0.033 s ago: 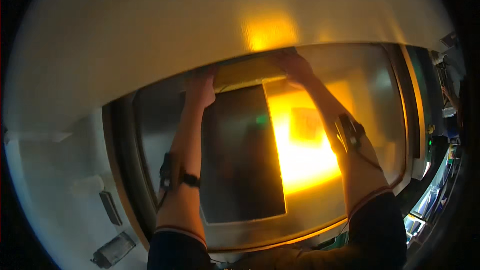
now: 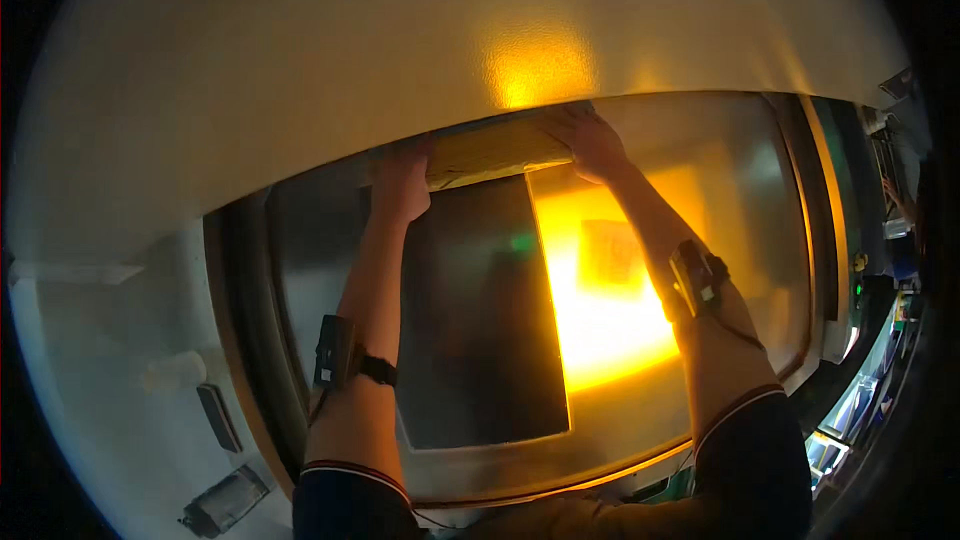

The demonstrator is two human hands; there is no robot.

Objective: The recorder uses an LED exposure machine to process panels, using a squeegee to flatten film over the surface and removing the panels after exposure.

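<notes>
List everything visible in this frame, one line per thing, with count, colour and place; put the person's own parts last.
Flat board: one, yellowish-brown, top centre, gripped at both ends under the pale hood.
Hood: one, cream, curved over the upper half.
Metal tray: one, shiny steel, fills the middle, with an orange glow right of centre.
Dark panel: one, black, lying in the tray, centre.
Small dark fittings: two, black and grey, lower left on the pale surface.
Wrist devices: two, black, one on each forearm.
Left hand: one, on the board's left end.
Right hand: one, on the board's right end.
</notes>
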